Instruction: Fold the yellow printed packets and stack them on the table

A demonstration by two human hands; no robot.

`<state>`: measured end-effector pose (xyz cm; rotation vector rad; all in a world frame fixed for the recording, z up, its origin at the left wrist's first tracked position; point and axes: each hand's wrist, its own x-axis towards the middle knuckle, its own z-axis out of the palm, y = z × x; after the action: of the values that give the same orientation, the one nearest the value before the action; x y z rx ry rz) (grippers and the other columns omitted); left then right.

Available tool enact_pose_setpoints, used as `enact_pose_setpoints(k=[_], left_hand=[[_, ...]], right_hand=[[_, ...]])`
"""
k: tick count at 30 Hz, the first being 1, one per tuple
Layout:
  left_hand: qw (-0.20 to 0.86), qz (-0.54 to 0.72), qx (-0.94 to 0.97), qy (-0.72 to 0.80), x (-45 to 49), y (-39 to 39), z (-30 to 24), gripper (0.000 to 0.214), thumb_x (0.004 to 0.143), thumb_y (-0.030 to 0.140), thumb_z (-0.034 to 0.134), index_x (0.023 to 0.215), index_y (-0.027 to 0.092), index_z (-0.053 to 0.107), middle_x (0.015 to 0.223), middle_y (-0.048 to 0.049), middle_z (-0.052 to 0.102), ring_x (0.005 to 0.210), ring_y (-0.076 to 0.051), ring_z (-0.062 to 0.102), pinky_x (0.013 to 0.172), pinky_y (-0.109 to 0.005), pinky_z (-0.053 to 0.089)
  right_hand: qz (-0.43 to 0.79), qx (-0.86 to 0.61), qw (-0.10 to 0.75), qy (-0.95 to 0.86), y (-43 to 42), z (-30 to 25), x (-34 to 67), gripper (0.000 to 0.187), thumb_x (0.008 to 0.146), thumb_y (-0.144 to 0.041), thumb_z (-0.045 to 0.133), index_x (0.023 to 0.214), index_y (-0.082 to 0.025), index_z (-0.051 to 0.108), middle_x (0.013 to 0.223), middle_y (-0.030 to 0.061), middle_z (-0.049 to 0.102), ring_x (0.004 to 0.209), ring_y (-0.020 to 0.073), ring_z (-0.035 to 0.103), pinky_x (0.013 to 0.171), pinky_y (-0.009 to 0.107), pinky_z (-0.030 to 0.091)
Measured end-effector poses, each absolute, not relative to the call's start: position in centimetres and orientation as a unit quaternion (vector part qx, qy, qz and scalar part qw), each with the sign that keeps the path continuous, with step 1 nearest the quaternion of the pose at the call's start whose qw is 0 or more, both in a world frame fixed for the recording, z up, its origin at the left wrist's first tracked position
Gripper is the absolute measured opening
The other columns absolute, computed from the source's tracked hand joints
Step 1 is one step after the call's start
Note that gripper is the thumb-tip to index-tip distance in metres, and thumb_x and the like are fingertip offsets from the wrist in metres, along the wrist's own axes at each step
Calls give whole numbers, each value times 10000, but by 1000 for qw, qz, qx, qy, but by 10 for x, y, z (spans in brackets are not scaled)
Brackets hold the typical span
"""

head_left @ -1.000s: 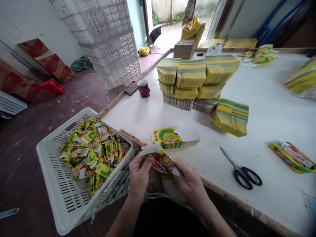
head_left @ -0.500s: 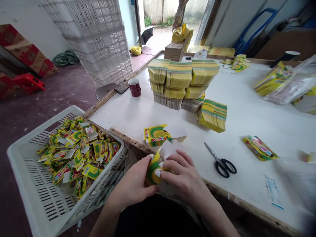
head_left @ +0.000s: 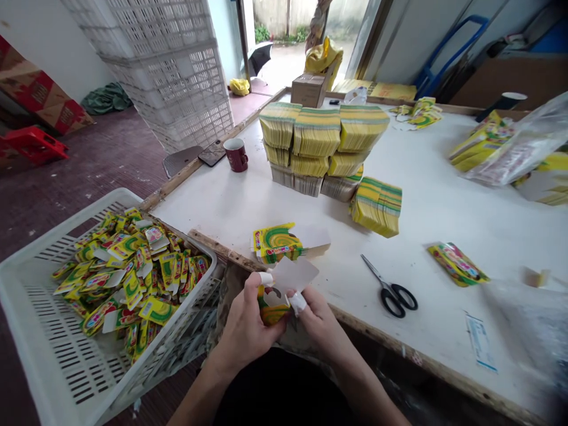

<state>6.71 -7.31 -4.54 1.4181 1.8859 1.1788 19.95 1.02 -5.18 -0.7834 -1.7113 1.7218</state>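
Note:
In front of my body, over the table's near edge, both hands hold a small yellow and green printed carton (head_left: 271, 313). Its white flap stands up and out over the table. My left hand (head_left: 246, 325) is closed around the left side. Against the right side my right hand (head_left: 320, 322) pinches the edge, some fingers hidden behind it. White tape wraps fingertips on both hands. Just beyond lies a second printed carton (head_left: 276, 241), flattened-looking, its white flap to the right. Black-handled scissors (head_left: 393, 296) rest to the right, with a printed packet (head_left: 459, 263) farther over.
At left, a white plastic crate (head_left: 57, 349) holds many cartons. Several bundles of yellow flat cartons (head_left: 316, 133) are stacked on the white table (head_left: 199, 204). A maroon mug (head_left: 236, 157) and a phone (head_left: 212, 154) sit by its left edge. Plastic bags (head_left: 528, 148) lie right.
My right hand has shifted from over the carton's top to its right edge, fingers curled lower. The carton's top and flap now show more plainly. The view has shifted slightly.

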Motion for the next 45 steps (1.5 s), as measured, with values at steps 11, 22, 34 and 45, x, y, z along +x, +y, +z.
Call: enact_pose_setpoints(k=[11, 22, 34, 45], left_hand=[[308, 416, 522, 678, 67, -61, -48, 511, 672, 119, 665, 1127, 238, 464, 895, -37, 658, 752, -218, 648, 675, -305, 482], [382, 525, 287, 704, 50, -64, -50, 639, 695, 350, 772, 1220, 181, 451, 800, 0, 654, 749, -196, 661, 726, -332, 529], [451, 645, 174, 592, 49, -66, -35, 578, 676, 292, 814, 1157, 163, 521, 856, -29, 741, 746, -184, 719, 706, -289, 580], [438, 666, 172, 579, 55, -60, -35, 473, 714, 262, 789, 1109, 181, 541, 884, -14, 735, 739, -146, 708, 699, -247, 580]], right_hand=[[569, -248, 268, -737, 3, -51, 197, 501, 905, -242, 544, 1399, -175, 492, 1347, 125, 593, 1238, 285, 560, 1022, 415, 481], [369, -336, 419, -758, 16, -80, 213, 585, 883, -66, 458, 1432, -271, 457, 1487, 101, 456, 1348, 279, 460, 1067, 480, 447], [354, -217, 300, -859, 27, -67, 221, 290, 922, -229, 568, 1204, -231, 640, 1431, 193, 468, 1180, 273, 604, 898, 399, 549], [409, -243, 339, -811, 24, -70, 218, 443, 881, -232, 623, 1317, -269, 559, 1499, 144, 385, 1328, 293, 469, 1016, 436, 477]])
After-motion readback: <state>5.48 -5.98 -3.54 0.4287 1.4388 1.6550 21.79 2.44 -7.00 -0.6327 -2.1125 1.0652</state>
